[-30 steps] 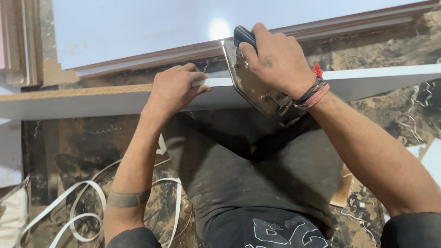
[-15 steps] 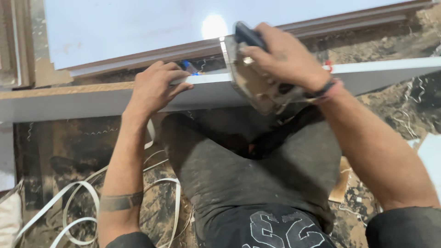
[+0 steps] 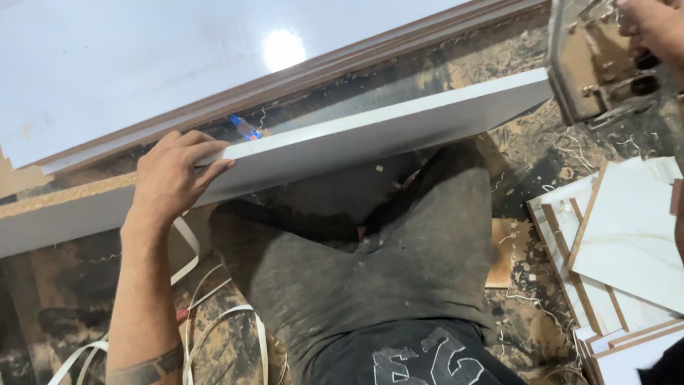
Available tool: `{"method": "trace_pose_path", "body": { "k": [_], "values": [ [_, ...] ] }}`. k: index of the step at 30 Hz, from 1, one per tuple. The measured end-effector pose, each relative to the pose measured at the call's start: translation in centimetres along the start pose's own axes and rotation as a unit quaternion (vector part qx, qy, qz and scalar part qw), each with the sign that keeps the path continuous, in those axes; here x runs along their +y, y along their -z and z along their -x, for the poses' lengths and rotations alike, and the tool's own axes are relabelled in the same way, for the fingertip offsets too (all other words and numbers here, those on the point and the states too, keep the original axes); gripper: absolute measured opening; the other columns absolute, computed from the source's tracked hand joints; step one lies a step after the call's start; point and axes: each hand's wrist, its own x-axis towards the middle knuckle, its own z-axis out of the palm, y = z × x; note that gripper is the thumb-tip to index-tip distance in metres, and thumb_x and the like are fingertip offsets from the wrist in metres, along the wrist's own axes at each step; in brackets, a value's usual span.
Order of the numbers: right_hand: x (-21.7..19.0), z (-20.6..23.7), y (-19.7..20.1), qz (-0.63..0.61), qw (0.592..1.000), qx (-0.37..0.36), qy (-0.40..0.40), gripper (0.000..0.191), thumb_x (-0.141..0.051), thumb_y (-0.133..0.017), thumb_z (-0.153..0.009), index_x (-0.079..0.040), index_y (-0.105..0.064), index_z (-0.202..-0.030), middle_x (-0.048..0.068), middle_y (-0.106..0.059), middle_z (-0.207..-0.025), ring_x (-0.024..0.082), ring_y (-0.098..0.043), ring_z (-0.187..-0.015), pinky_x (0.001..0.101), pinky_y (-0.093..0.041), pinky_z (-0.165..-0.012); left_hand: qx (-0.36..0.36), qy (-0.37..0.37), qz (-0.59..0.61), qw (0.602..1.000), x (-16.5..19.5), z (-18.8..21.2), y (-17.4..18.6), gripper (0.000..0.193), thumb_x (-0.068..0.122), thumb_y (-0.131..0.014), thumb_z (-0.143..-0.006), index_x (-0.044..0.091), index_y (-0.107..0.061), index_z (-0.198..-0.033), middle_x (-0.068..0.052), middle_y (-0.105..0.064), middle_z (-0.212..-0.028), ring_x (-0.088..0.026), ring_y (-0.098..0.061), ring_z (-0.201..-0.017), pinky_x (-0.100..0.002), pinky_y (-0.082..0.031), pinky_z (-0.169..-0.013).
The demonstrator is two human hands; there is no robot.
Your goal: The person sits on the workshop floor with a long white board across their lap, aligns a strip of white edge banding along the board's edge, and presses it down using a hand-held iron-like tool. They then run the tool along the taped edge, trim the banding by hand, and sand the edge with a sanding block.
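The left hand (image 3: 174, 178) lies flat on the top edge of a long white board (image 3: 370, 139) that stands on its edge and runs from the near left up to the far right; the fingers are pressed together and curl over the board's far side, with the thumb along the near face. To the left of the hand, the board's top edge shows bare brown chipboard. The right hand (image 3: 652, 25) sits at the top right corner, partly cut off, closed around a metal hand tool (image 3: 595, 68) held just past the board's right end; how tightly the fingers close cannot be told. Beyond the board lies a large glossy white panel (image 3: 178, 64) with a brown rim, and a small blue object (image 3: 244, 127) rests between the two. Below, the person's dark trousers (image 3: 370, 264) fill the middle. Loose white edging strips (image 3: 214, 321) curl on the dusty floor (image 3: 527, 171) at the near left, and stacked white offcuts (image 3: 627, 249) lie at the right.
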Motion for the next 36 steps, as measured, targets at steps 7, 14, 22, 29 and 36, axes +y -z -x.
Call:
{"method": "trace_pose_path", "body": {
  "k": [7,14,22,29,36],
  "values": [
    [-6.4,1.5,-9.0,0.133,0.974,-0.079,0.165,0.034,-0.03,-0.063,-0.099,-0.003,-0.065,-0.12,0.005,-0.065,-0.092,0.014,-0.064,-0.077,0.0314,-0.051,-0.066,-0.017,0.004,0.006,1.0,-0.1,0.1,0.0,0.029,0.041,-0.073,-0.095,0.016,-0.08,-0.109,0.001,-0.072,-0.105,-0.024,-0.062,-0.092,-0.038,-0.052,-0.079],
    [-17.0,6.4,-28.3,0.097,0.925,-0.167,0.326,0.036,-0.036,-0.06,-0.101,0.0,-0.064,-0.108,0.021,-0.068,-0.087,0.044,-0.067,-0.081,0.0508,-0.051,-0.072,-0.013,-0.003,0.047,0.999,-0.8,0.3,0.3,0.029,0.039,-0.075,-0.093,0.013,-0.077,-0.106,-0.002,-0.071,-0.105,-0.027,-0.062,-0.097,-0.041,-0.052,-0.083],
    [-18.7,6.8,-29.1,0.098,0.92,-0.183,0.333,0.038,-0.038,-0.06,-0.101,-0.001,-0.062,-0.11,0.021,-0.069,-0.089,0.042,-0.067,-0.084,0.0497,-0.051,-0.074,-0.021,0.007,0.049,0.999,-0.7,0.2,0.6,0.027,0.035,-0.075,-0.093,0.013,-0.077,-0.108,-0.003,-0.07,-0.105,-0.028,-0.063,-0.099,-0.042,-0.052,-0.083],
    [-7.1,1.5,-12.0,0.133,0.964,-0.106,0.205,0.039,-0.039,-0.066,-0.105,-0.004,-0.069,-0.122,0.01,-0.068,-0.094,0.022,-0.065,-0.083,0.0365,-0.051,-0.073,-0.022,0.008,0.031,0.999,-0.2,0.0,0.6,0.027,0.035,-0.074,-0.093,0.015,-0.079,-0.11,-0.003,-0.072,-0.109,-0.028,-0.063,-0.098,-0.041,-0.052,-0.084],
    [4.3,-1.5,3.5,0.069,0.995,0.072,0.009,0.03,-0.036,-0.066,-0.107,-0.009,-0.061,-0.095,-0.005,-0.057,-0.078,0.005,-0.055,-0.071,0.0253,-0.044,-0.06,-0.051,0.044,0.013,0.998,-0.1,0.0,0.0,0.031,0.037,-0.074,-0.091,0.014,-0.078,-0.112,-0.001,-0.073,-0.11,-0.025,-0.065,-0.099,-0.039,-0.052,-0.084]
  ]
}}
